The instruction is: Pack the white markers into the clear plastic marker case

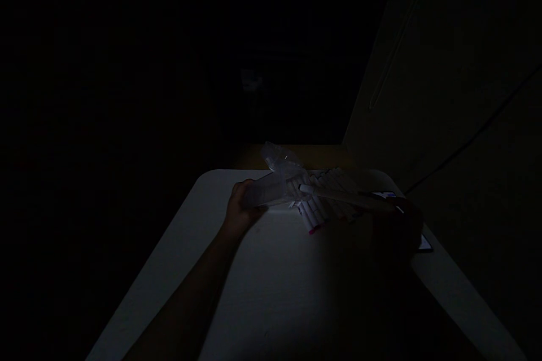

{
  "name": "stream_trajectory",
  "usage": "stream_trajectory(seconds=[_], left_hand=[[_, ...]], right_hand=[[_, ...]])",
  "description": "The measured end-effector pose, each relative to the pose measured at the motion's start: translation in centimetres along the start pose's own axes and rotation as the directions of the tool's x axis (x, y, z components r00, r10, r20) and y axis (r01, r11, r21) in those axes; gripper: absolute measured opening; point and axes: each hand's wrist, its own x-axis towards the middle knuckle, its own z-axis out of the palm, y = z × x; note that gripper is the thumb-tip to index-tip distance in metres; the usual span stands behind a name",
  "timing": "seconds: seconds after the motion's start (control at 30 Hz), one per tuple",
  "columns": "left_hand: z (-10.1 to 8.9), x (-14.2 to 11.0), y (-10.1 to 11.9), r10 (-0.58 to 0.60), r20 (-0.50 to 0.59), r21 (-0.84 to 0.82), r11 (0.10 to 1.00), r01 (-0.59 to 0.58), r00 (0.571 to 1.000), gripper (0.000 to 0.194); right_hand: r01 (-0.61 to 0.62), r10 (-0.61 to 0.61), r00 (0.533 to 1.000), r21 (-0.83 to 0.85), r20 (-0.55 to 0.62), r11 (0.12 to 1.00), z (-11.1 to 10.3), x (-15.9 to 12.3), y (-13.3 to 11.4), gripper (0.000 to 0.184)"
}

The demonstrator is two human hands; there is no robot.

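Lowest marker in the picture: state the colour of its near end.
The marker's near end is pink, seen in the dim head view.

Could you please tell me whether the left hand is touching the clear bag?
Touching: the head view shows the left hand gripping the left end of the clear bag.

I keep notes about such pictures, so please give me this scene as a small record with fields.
Light: very dim
Left hand: holds clear plastic packaging
Right hand: in shadow, at a pale stick, perhaps a marker; grip unclear
Table: white, several pale markers on it
Phone: by the right hand, partly hidden
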Motion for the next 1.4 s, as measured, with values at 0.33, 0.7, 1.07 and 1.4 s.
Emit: stream_trajectory(seconds=[0.33,0.7,1.07,1.4], left_hand=[[-0.4,0.3,0.2,0.140,0.093,0.139,0.979,-0.152,0.986,0.063],[-0.4,0.4,0.4,0.261,0.152,0.210,0.934,-0.289,0.953,0.055],[-0.5,0.6,-0.3,0.363,0.195,0.293,0.865,-0.408,0.911,0.054],[-0.4,0.6,-0.2,0.354,0.192,0.272,0.877,-0.396,0.915,0.053]], right_hand=[[-0.057,0.054,0.987,-0.013,-0.150,0.998,0.6,-0.9,-0.7,0.019],[-0.066,0.072,0.992,0.054,-0.103,0.996,0.7,-1.4,0.1,0.020],[-0.241,0.238,0.966,-0.015,-0.098,0.970,0.9,-2.2,0.2,0.028],[-0.046,0.049,0.998,-0.107,0.026,0.993,0.5,-2.1,2.0,0.026]])
